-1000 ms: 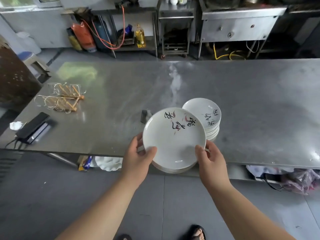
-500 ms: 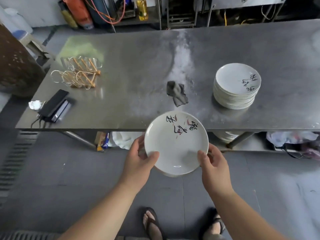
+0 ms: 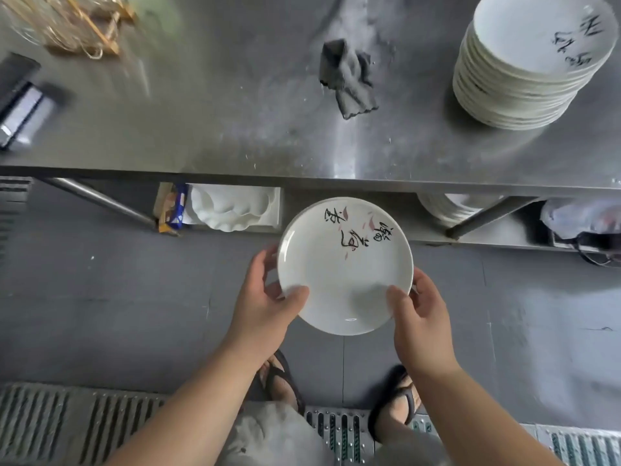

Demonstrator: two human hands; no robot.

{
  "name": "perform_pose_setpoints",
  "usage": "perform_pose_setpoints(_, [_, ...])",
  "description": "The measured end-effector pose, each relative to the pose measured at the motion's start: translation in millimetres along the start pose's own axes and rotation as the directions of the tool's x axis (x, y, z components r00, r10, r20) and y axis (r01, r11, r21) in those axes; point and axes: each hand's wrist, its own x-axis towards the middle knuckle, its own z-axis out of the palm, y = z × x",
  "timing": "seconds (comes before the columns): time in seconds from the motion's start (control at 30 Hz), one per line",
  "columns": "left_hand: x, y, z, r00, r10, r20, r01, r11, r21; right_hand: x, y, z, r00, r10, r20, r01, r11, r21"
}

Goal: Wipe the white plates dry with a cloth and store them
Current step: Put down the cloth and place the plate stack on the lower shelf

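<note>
White and round, with no long axis, the plate (image 3: 342,274) faces up over the floor just in front of the steel table (image 3: 201,129), with black brush writing and pink flecks on its far side that I cannot read. The left hand (image 3: 265,304) grips its left rim and the right hand (image 3: 420,317) its right rim, thumbs on top. On the table lie a crumpled grey cloth (image 3: 349,79) and, to its right, a stack of plates (image 3: 517,79) with similar writing.
</note>
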Motion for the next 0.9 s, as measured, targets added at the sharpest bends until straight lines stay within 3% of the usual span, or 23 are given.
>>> perform_pose_setpoints(0.43, [138.7, -198.7, 42.4, 0.999, -0.027, 0.031, 0.024, 0.994, 0.103, 139.4, 184.0, 25.8, 0.998, 0.052, -0.039, -0.052, 0.999, 0.014])
perform_pose_setpoints(0.63, [244.5, -278.2, 57.1, 0.999, 0.001, 0.045, -0.009, 0.984, 0.179, 244.4, 258.5, 49.1, 0.999, -0.028, -0.032, 0.027, 1.000, -0.013])
perform_pose_setpoints(0.9, [370.6, -348.7, 84.5, 1.000, 0.021, 0.005, -0.021, 0.989, 0.149, 382.3, 324.2, 80.8, 0.989, -0.145, -0.016, 0.143, 0.986, -0.086])
